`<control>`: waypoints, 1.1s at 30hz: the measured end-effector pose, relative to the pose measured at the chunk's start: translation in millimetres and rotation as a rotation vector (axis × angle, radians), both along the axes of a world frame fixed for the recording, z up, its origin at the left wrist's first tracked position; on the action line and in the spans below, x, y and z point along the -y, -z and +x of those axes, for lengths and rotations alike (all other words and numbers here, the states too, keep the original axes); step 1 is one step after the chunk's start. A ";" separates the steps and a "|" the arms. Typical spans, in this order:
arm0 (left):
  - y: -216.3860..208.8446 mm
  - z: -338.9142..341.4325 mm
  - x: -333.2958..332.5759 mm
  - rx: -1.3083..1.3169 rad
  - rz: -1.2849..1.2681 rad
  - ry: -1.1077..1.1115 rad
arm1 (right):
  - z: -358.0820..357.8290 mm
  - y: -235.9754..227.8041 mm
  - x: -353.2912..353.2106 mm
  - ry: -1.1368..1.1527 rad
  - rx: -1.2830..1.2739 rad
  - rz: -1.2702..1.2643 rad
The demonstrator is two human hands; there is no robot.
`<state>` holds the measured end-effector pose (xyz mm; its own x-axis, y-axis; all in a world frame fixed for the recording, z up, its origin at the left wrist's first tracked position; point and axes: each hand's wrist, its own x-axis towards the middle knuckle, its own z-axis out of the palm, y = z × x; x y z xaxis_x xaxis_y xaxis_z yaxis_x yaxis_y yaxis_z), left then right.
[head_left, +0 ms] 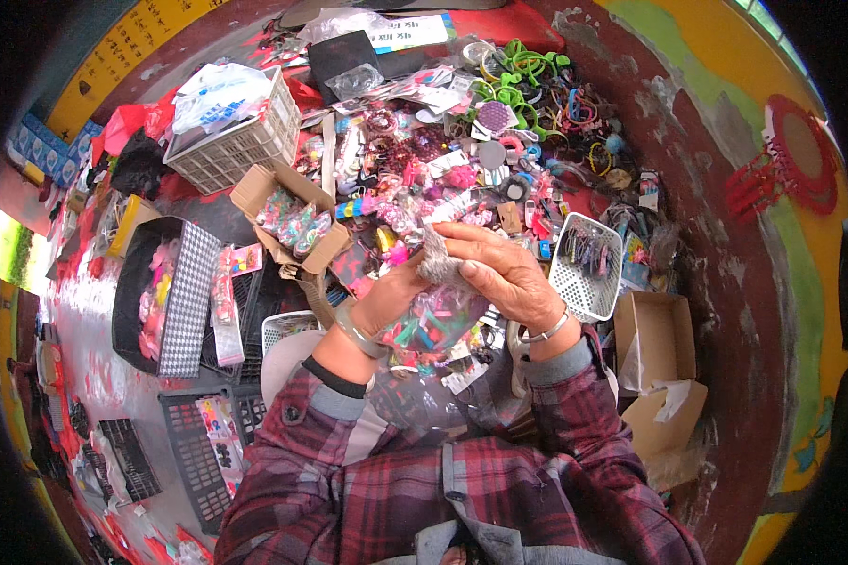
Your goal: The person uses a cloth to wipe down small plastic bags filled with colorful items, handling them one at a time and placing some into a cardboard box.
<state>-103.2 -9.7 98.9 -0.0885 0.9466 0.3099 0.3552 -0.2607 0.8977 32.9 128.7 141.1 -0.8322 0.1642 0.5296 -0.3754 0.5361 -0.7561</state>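
Note:
In the middle, my left hand and my right hand come together above the heap of goods. Between them is a small grey fuzzy piece, cloth-like, though its exact kind is unclear. My left fingers close on its left side and are partly hidden behind it. The right hand's fingers bend over the top, with the thumb pressed on its right side. Just under the hands is a clear plastic bag of small colourful pieces; whether a hand also grips it cannot be made out.
Hair ties and trinkets pile up ahead. At left stand a cardboard box of small packets, a grey crate and a houndstooth bin. A white basket and open cartons lie at right, near the wall.

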 end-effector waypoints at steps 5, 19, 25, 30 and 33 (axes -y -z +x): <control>2.0 11.2 -3.0 0.486 -0.338 0.065 | -1.9 7.9 2.5 0.023 0.218 -0.320; -16.1 -2.2 0.2 1.369 -0.034 0.020 | -0.2 18.3 -42.3 0.125 -0.048 -1.381; -7.6 -0.5 -12.9 1.488 -0.110 -0.008 | 3.8 -8.6 -23.6 0.175 -0.321 -1.206; 19.3 10.0 -28.7 1.604 -0.099 -0.035 | -25.5 23.1 19.0 0.472 -0.078 -0.035; 29.3 6.2 -29.9 1.675 -0.025 0.014 | -31.0 32.5 23.0 0.439 -0.030 0.075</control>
